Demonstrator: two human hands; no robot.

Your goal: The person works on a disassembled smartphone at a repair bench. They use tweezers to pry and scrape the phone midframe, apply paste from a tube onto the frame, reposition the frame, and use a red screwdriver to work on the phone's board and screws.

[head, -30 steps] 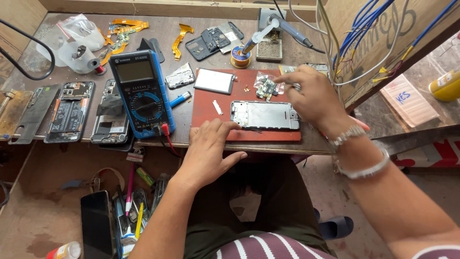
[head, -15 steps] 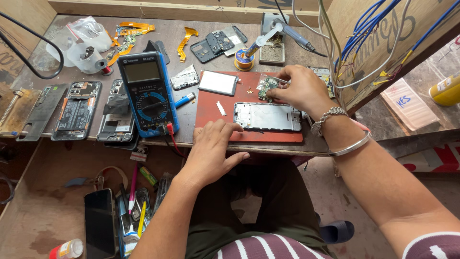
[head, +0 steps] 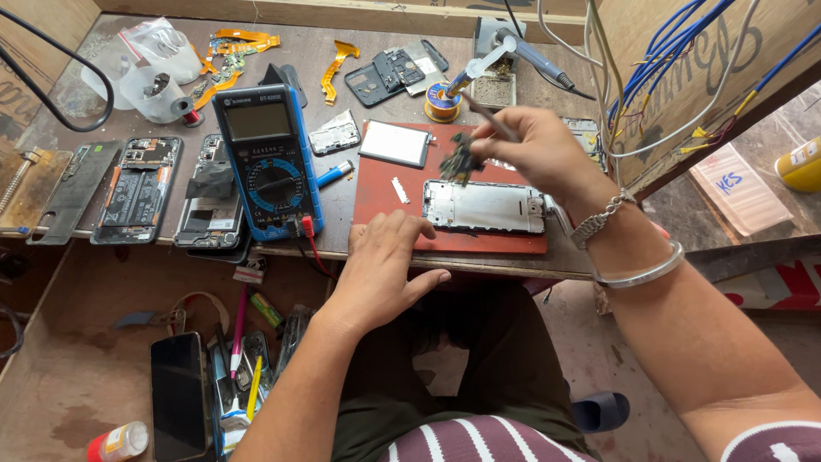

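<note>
Two bare hands work over a cluttered bench, seen from above. Nearest the viewer, on a lower shelf, a dark phone [head: 180, 395] lies face up beside a bundle of pens and small tools [head: 239, 376], with a small bottle with a red cap [head: 120, 441] at the near edge. Just above, the left hand [head: 380, 269] rests palm down at the near edge of a red mat [head: 376, 201], its fingers loosely spread and flat, holding nothing. Beyond its fingertips a stripped phone frame [head: 483, 206] lies flat on the mat, long side across. The right hand [head: 539, 154] hovers over the far end of that frame, wrist ringed by a chain bracelet and a plain bangle; its thumb and fingers pinch thin tweezers [head: 489, 120], and a small dark circuit board [head: 460, 161] hangs in the air at their tip, just above the frame and not touching it. Farther on the mat lies a white rectangular panel [head: 393, 142]. Left of the mat stands a blue multimeter [head: 269, 162], with a blue lighter [head: 333, 174] between the two, and opened phones [head: 137, 190] lie in a row farther left. At the back sit a spool of solder [head: 442, 101], a soldering iron [head: 534, 60] on its stand, orange flex cables [head: 235, 51] and clear plastic bags [head: 154, 64].
</note>
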